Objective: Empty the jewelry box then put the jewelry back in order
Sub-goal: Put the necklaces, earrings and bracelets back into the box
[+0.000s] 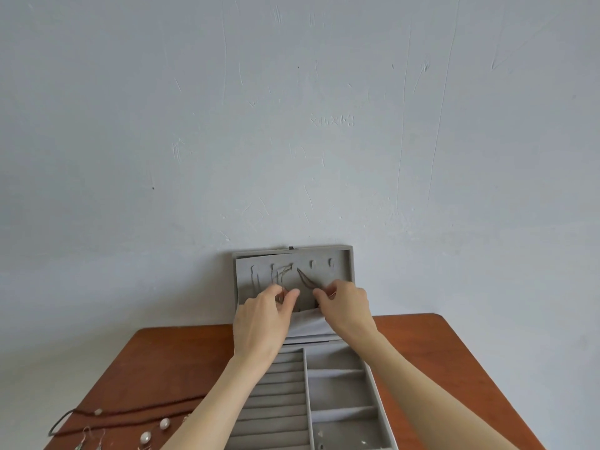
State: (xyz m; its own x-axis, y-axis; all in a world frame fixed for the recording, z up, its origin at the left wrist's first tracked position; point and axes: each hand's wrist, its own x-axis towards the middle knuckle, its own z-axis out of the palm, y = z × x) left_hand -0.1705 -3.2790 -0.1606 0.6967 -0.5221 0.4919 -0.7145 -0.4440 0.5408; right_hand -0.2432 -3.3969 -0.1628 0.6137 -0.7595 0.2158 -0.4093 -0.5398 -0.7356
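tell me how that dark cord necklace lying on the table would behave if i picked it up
The dark cord necklace would probably go limp and dangle, since it lies in a loose line on the table. It looks thin, so likely light. Its pale bead might swing.

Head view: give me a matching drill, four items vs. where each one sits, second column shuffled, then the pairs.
Items
1. left hand
2. right hand
3. pearl earrings
4. dark cord necklace

Places
A. table, near left corner
B. at thin chains on the open lid, left side
C. stretched across the table left of the jewelry box
D. pinching the brown cord hung on the lid

Pairs: 1-B, 2-D, 3-A, 4-C
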